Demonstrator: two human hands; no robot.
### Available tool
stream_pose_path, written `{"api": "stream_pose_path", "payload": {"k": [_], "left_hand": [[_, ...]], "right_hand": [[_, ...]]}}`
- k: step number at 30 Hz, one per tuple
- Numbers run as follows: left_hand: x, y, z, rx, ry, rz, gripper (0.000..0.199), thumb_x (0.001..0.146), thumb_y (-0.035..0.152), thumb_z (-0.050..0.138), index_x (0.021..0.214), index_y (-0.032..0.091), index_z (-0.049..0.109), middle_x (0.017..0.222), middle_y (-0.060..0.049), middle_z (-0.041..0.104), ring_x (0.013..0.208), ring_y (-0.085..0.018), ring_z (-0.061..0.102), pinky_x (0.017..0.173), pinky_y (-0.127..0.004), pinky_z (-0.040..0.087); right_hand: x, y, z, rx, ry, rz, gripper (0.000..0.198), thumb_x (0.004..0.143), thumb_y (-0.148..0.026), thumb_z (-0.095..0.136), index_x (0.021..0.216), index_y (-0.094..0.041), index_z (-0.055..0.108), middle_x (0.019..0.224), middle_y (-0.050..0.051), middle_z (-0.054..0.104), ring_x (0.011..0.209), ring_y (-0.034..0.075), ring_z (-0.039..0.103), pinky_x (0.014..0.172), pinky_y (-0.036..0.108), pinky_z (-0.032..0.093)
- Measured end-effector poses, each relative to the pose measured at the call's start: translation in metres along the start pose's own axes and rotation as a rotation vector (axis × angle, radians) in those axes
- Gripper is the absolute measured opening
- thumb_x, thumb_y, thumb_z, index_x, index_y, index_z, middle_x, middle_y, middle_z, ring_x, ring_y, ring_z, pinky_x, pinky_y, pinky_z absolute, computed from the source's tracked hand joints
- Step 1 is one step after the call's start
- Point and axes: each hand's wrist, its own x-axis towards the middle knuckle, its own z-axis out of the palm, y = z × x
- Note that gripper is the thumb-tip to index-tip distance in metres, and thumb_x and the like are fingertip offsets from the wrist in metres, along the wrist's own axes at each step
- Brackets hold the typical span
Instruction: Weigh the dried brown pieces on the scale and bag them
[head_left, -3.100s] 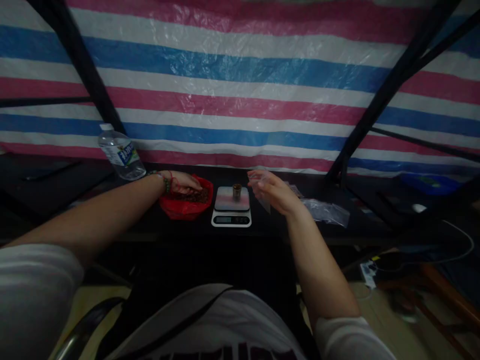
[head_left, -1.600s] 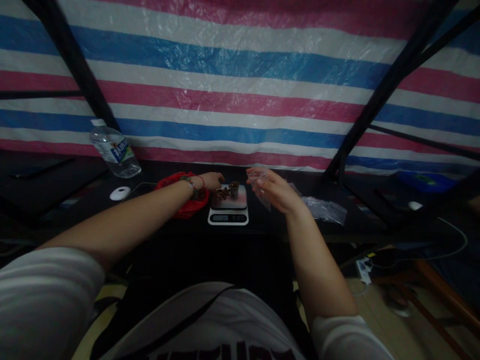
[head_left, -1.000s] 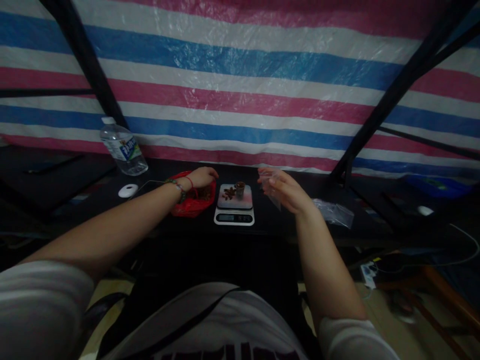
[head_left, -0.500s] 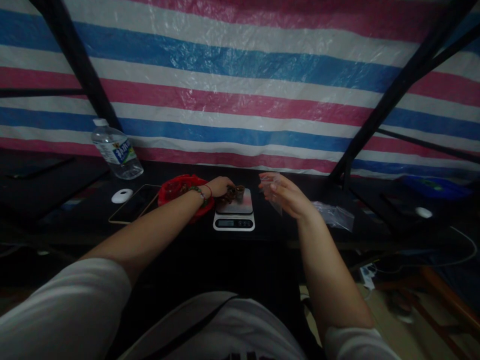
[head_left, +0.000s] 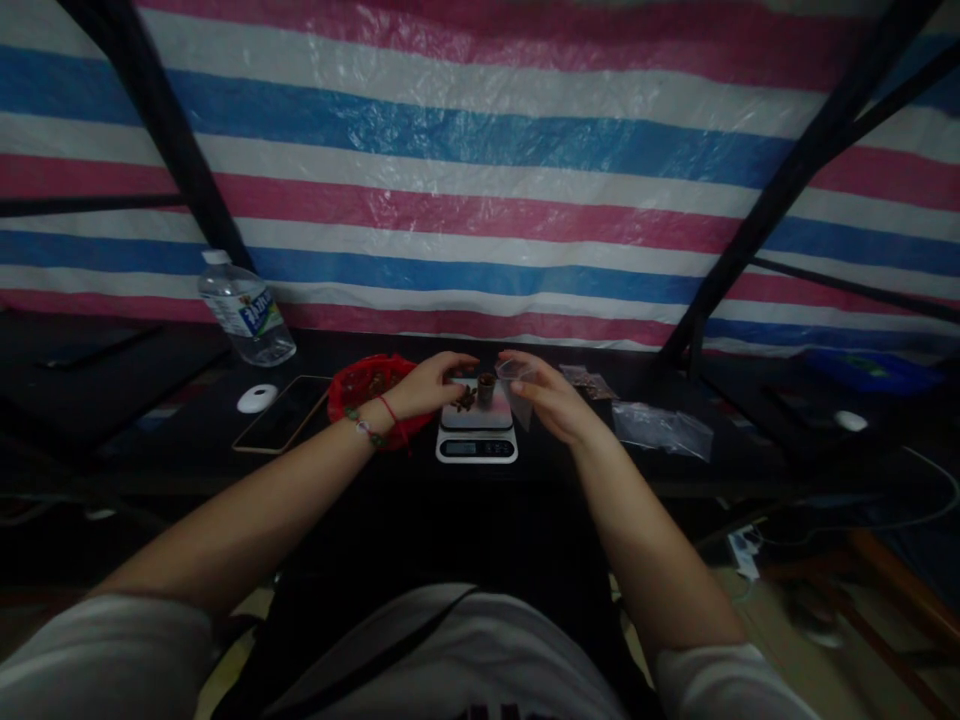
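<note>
Mid-frame, the left hand (head_left: 433,386) gaped wide beside small, brown, irregular pieces (head_left: 466,400); the right hand (head_left: 553,396) held a clear plastic bag (head_left: 520,406), seemingly keeping it open.

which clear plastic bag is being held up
The clear bag in the right hand, near the digital scale. The others, flat bags and small brown-filled bags, lie on the table to that hand's right.
</note>
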Motion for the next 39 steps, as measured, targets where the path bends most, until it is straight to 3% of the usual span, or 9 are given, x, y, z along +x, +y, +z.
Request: {"api": "stream_pose_path", "payload": {"k": [2, 4, 9, 15, 19, 23, 29, 34, 39], "left_hand": [[-0.018, 0.022, 0.001, -0.112, 0.022, 0.098, 0.070, 0.069, 0.025, 0.067, 0.135, 0.015, 0.043, 0.132, -0.013, 0.052, 0.116, -0.024, 0.053, 0.097, -0.038, 0.044], [-0.031, 0.037, 0.007, -0.146, 0.050, 0.155, 0.080, 0.063, 0.031, 0.075, 0.134, 0.015, 0.041, 0.133, -0.015, 0.050, 0.119, -0.028, 0.051, 0.100, -0.041, 0.041], [-0.050, 0.040, 0.023, -0.215, 0.182, 0.009, 0.058, 0.065, 0.032, 0.075, 0.115, 0.014, 0.052, 0.113, -0.011, 0.062, 0.103, -0.025, 0.060, 0.090, -0.039, 0.047], [-0.064, 0.027, 0.014, -0.046, 0.241, -0.044, 0.041, 0.071, 0.031, 0.066, 0.107, 0.016, 0.053, 0.101, -0.006, 0.064, 0.090, -0.020, 0.062, 0.080, -0.033, 0.050], [-0.072, 0.020, 0.003, 0.195, 0.268, 0.022, 0.049, 0.070, 0.031, 0.067, 0.113, 0.015, 0.052, 0.108, -0.010, 0.061, 0.099, -0.023, 0.059, 0.088, -0.037, 0.047], [-0.076, 0.018, -0.001, 0.411, 0.187, 0.087, 0.051, 0.070, 0.028, 0.065, 0.117, 0.016, 0.051, 0.110, -0.011, 0.060, 0.103, -0.025, 0.056, 0.093, -0.039, 0.043], [-0.077, 0.024, 0.004, 0.567, 0.113, 0.045, 0.051, 0.070, 0.029, 0.062, 0.118, 0.016, 0.051, 0.105, -0.010, 0.061, 0.098, -0.025, 0.056, 0.091, -0.039, 0.043], [-0.077, 0.023, 0.008, 0.614, 0.097, -0.045, 0.055, 0.070, 0.032, 0.062, 0.121, 0.016, 0.049, 0.109, -0.011, 0.060, 0.103, -0.027, 0.056, 0.093, -0.040, 0.042], [-0.079, 0.027, 0.012, 0.575, 0.080, -0.001, 0.062, 0.072, 0.029, 0.059, 0.129, 0.016, 0.042, 0.112, -0.012, 0.059, 0.104, -0.028, 0.055, 0.095, -0.041, 0.039]], "right_hand": [[0.002, 0.013, 0.020, 0.097, 0.021, -0.016, 0.054, 0.064, -0.031, 0.076, 0.115, -0.028, 0.059, 0.116, 0.002, 0.060, 0.110, 0.020, 0.053, 0.098, 0.037, 0.040], [0.002, 0.027, 0.041, 0.198, 0.060, -0.011, 0.058, 0.062, -0.031, 0.077, 0.116, -0.029, 0.057, 0.115, 0.002, 0.060, 0.109, 0.021, 0.054, 0.096, 0.038, 0.043], [-0.002, 0.049, 0.075, 0.345, 0.105, 0.033, 0.052, 0.062, -0.032, 0.076, 0.112, -0.028, 0.058, 0.111, 0.002, 0.061, 0.106, 0.021, 0.056, 0.096, 0.038, 0.043], [-0.009, 0.049, 0.078, 0.320, 0.068, 0.068, 0.053, 0.066, -0.040, 0.072, 0.116, -0.028, 0.055, 0.120, 0.005, 0.057, 0.112, 0.022, 0.053, 0.090, 0.033, 0.047], [-0.004, 0.048, 0.070, 0.157, 0.095, 0.104, 0.034, 0.075, -0.047, 0.062, 0.102, -0.026, 0.059, 0.110, 0.004, 0.061, 0.092, 0.019, 0.061, 0.074, 0.031, 0.051], [0.001, 0.049, 0.062, -0.140, 0.042, 0.112, 0.027, 0.073, -0.041, 0.064, 0.092, -0.023, 0.062, 0.094, 0.003, 0.064, 0.075, 0.016, 0.062, 0.066, 0.030, 0.051], [0.000, 0.045, 0.056, -0.436, -0.008, -0.041, 0.017, 0.074, -0.033, 0.060, 0.087, -0.021, 0.063, 0.092, 0.002, 0.066, 0.079, 0.015, 0.061, 0.076, 0.030, 0.049], [-0.002, 0.037, 0.056, -0.568, -0.019, -0.076, 0.014, 0.076, -0.028, 0.058, 0.085, -0.019, 0.063, 0.093, 0.002, 0.066, 0.075, 0.014, 0.060, 0.071, 0.028, 0.047], [-0.002, 0.042, 0.057, -0.678, -0.225, -0.026, 0.016, 0.079, -0.018, 0.054, 0.084, -0.018, 0.069, 0.081, 0.003, 0.068, 0.075, 0.017, 0.061, 0.072, 0.031, 0.046]]}}
